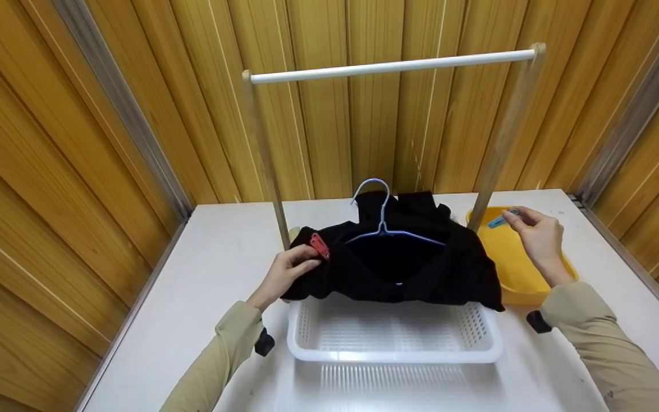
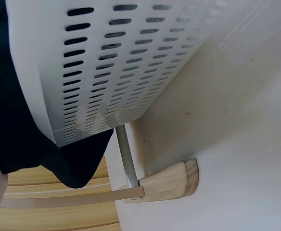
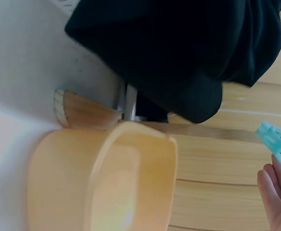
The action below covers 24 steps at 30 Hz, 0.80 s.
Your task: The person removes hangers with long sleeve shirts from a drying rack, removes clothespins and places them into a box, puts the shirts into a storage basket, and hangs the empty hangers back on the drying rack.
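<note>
Black shirt (image 1: 364, 280) on a blue hanger (image 1: 382, 229) lies across the far half of the basket (image 1: 398, 357), covering its far rim; hook up. Long axis of hanger and shirt: left to right, roughly parallel to the table's (image 1: 221, 274) far edge.

Left hand (image 1: 284, 272): pinches the red peg (image 1: 319, 245) at the shirt's left end; whether cloth is caught too, cannot tell.

Right hand (image 1: 542, 240): holds the blue peg (image 1: 501, 220) between thumb and fingers, above the tub (image 1: 507, 257) near the table's far right corner. Peg apart from the cloth, free end pointing left and down, shirtward.

Key relation (judgement): the shirt's bare right end lies left of and nearer the person than the blue peg. Right hand is nearer that end; left hand is well apart.
</note>
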### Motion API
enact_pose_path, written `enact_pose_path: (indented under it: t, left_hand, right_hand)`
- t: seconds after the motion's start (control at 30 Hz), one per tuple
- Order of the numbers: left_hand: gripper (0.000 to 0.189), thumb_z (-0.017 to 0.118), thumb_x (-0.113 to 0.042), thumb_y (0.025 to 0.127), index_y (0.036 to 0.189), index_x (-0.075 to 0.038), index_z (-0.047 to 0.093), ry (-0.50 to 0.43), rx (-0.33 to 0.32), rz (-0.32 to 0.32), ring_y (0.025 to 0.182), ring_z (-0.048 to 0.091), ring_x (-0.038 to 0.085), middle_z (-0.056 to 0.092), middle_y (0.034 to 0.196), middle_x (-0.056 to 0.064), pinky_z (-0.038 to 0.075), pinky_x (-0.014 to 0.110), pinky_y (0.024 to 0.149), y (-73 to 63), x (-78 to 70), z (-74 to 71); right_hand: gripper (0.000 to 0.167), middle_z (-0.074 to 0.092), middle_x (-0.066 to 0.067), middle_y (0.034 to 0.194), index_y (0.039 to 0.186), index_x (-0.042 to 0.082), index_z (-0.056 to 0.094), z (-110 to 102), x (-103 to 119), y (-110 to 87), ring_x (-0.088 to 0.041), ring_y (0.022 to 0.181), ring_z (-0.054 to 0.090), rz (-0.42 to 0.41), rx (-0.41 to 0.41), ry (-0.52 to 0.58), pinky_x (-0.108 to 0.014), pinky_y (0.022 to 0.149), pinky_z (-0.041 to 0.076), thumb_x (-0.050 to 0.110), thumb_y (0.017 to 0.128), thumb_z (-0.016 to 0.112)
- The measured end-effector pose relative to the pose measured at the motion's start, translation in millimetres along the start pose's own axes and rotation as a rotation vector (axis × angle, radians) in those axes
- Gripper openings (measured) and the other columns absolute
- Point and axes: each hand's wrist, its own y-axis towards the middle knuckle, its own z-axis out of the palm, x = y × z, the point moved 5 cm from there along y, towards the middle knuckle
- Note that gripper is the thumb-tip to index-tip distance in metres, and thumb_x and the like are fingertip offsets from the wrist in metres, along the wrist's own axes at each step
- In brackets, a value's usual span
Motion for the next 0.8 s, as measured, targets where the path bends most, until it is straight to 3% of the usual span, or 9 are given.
enact_pose_path:
  t: [0.17, 0.4, 0.8]
  left_hand:
    - [0.01, 0.057, 0.006, 0.085, 0.094, 0.01, 0.058, 0.01, 0.003, -0.008, 0.085, 0.055, 0.019, 0.062, 0.09, 0.017, 0.043, 0.029, 0.077, -1.7, -1.1, 0.1]
    - [0.01, 0.057, 0.007, 0.085, 0.094, 0.01, 0.058, 0.02, 0.006, 0.006, 0.085, 0.054, 0.02, 0.061, 0.09, 0.018, 0.042, 0.029, 0.077, -1.4, -3.4, 0.1]
    - [0.011, 0.058, 0.005, 0.085, 0.094, 0.01, 0.058, 0.004, 0.002, -0.035, 0.084, 0.054, 0.019, 0.062, 0.091, 0.017, 0.042, 0.027, 0.075, -3.2, -3.5, 0.8]
  right_hand:
    - [0.047, 0.064, -0.01, 0.092, 0.112, -0.005, 0.061, 1.8, -12.4, 3.8, 0.004, 0.071, 0.052, 0.071, 0.029, -0.008, -0.011, 0.063, 0.042, 0.035, 0.087, 0.06]
    - [0.051, 0.06, -0.02, 0.103, 0.117, -0.005, 0.057, 5.9, -23.7, 7.5, 0.003, 0.073, 0.052, 0.14, 0.052, -0.004, -0.012, 0.065, 0.042, 0.036, 0.087, 0.058]
    - [0.049, 0.06, -0.025, 0.1, 0.112, -0.011, 0.057, 13.1, -37.3, 10.5, -0.001, 0.071, 0.058, 0.149, 0.09, -0.034, -0.012, 0.062, 0.044, 0.032, 0.087, 0.059]
